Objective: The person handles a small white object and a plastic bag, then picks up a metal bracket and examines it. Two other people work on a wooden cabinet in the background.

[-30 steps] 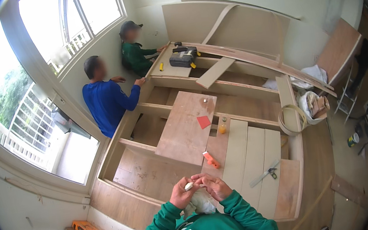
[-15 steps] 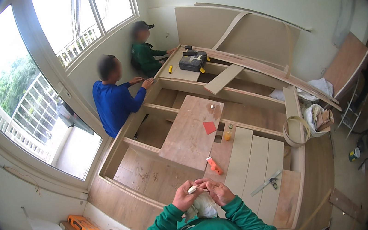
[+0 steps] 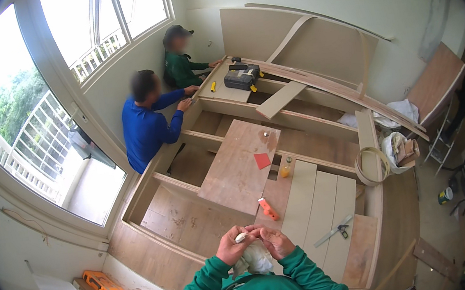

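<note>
My left hand (image 3: pixel 232 247) is closed, with a small white bit of cloth (image 3: pixel 240 238) poking out of its fist. Fingertips of my right hand (image 3: pixel 278 243) are drawn together against the left fingers; what they pinch is too small to make out. Below and between both hands bunches a white cloth (image 3: pixel 257 258), partly hidden by them. Just beyond the hands, an orange-handled tool (image 3: pixel 268 209) lies on a wooden board. Right of them, a combination square (image 3: pixel 335 231) rests on grey-beige panels (image 3: pixel 319 207).
A large wooden frame (image 3: pixel 220 139) with open compartments surrounds a loose board (image 3: pixel 239 164) bearing red sandpaper (image 3: pixel 262 161); a yellow bottle (image 3: pixel 285 168) stands nearby. A black toolbox (image 3: pixel 242 77) sits at the far corner. Two co-workers (image 3: pixel 150 120) lean there. Orange case (image 3: pixel 104 285) lies lower left.
The co-worker in blue has shifted right and reaches an arm further along the frame's edge. My hands stay together, almost unmoved. The view has shifted slightly.
</note>
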A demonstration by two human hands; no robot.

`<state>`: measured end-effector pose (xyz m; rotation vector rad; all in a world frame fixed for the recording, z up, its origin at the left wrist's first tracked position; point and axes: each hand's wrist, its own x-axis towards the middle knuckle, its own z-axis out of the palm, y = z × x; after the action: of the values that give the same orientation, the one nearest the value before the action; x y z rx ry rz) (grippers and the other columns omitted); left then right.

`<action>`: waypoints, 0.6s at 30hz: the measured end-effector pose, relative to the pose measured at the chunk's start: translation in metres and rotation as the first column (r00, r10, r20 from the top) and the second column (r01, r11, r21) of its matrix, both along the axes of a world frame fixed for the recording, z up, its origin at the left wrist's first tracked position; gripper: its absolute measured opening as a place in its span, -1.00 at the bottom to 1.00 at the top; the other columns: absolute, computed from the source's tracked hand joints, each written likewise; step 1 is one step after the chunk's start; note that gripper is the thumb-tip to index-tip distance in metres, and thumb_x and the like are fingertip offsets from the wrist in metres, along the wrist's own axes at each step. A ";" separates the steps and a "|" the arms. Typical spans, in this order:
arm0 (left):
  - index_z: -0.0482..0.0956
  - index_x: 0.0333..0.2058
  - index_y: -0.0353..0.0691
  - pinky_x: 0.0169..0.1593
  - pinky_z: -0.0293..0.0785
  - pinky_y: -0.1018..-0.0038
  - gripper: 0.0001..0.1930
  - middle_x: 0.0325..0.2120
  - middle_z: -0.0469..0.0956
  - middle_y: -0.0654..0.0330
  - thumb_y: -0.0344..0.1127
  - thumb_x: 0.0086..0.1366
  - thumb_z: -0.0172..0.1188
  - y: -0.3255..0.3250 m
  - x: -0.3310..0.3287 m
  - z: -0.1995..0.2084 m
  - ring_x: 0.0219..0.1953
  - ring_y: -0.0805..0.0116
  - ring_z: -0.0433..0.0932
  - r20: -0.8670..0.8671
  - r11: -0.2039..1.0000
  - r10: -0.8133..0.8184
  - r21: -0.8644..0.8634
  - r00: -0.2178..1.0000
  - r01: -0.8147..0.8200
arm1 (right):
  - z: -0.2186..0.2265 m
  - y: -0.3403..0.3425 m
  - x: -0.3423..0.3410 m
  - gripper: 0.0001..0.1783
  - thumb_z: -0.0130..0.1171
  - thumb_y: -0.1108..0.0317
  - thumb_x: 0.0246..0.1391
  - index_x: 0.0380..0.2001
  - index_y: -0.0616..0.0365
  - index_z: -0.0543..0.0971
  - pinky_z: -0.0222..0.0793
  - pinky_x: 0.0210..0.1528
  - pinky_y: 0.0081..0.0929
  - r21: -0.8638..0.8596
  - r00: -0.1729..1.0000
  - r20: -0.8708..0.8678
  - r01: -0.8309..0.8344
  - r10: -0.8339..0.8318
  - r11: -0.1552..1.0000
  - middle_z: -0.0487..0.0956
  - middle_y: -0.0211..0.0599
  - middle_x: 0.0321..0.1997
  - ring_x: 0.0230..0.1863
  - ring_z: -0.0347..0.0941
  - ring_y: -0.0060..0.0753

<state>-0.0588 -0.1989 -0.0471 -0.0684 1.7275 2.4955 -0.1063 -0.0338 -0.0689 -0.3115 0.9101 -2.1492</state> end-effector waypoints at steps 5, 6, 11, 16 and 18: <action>0.29 -0.30 -0.26 -0.03 0.42 0.50 -0.90 -0.09 0.48 0.01 -0.50 0.29 0.05 -0.003 -0.001 -0.005 -0.04 0.34 0.48 -0.026 0.998 -0.044 0.043 0.999 0.045 | 0.001 -0.002 0.002 -0.55 -0.15 0.14 0.29 -0.09 0.34 0.50 0.17 0.23 -0.31 -0.057 0.998 0.051 -0.028 0.031 0.998 0.30 -0.24 0.20 0.18 0.27 -0.30; 0.29 -0.30 -0.27 -0.01 0.42 0.49 -0.90 -0.07 0.47 -0.03 -0.51 0.30 0.04 -0.004 -0.001 -0.007 -0.02 0.30 0.47 -0.019 0.998 -0.051 0.034 0.999 0.051 | 0.002 -0.002 0.003 -0.54 -0.15 0.13 0.29 -0.09 0.35 0.49 0.17 0.23 -0.31 -0.053 0.999 0.040 -0.030 0.032 0.998 0.29 -0.23 0.21 0.18 0.27 -0.30; 0.28 -0.30 -0.28 0.01 0.41 0.44 -0.91 -0.02 0.43 -0.07 -0.53 0.30 0.02 -0.005 -0.001 -0.011 0.00 0.23 0.46 -0.017 0.997 -0.060 0.038 0.998 0.061 | 0.003 -0.002 0.002 -0.52 -0.15 0.11 0.29 -0.06 0.36 0.47 0.17 0.23 -0.31 -0.067 0.998 0.036 -0.052 0.054 0.996 0.27 -0.21 0.23 0.18 0.27 -0.30; 0.31 -0.34 -0.25 -0.14 0.43 0.52 -0.90 -0.21 0.49 0.13 -0.49 0.28 0.08 -0.001 0.002 -0.006 -0.17 0.42 0.48 -0.036 1.000 0.004 -0.020 0.999 -0.005 | 0.003 -0.002 0.002 -0.52 -0.16 0.10 0.29 -0.04 0.36 0.45 0.17 0.23 -0.34 -0.074 0.998 0.014 -0.058 0.059 0.996 0.26 -0.24 0.23 0.19 0.26 -0.34; 0.32 -0.36 -0.23 -0.22 0.40 0.57 -0.88 -0.34 0.49 0.26 -0.45 0.27 0.12 -0.003 0.004 -0.003 -0.28 0.53 0.45 0.015 0.985 0.038 -0.171 0.999 -0.035 | 0.003 -0.002 0.002 -0.52 -0.17 0.10 0.30 -0.04 0.35 0.44 0.18 0.23 -0.36 -0.057 0.999 0.009 -0.053 0.053 0.997 0.26 -0.26 0.23 0.18 0.26 -0.35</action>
<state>-0.0546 -0.2018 -0.0498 -0.1373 1.9466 2.3572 -0.1045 -0.0354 -0.0657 -0.3481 0.8266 -2.1286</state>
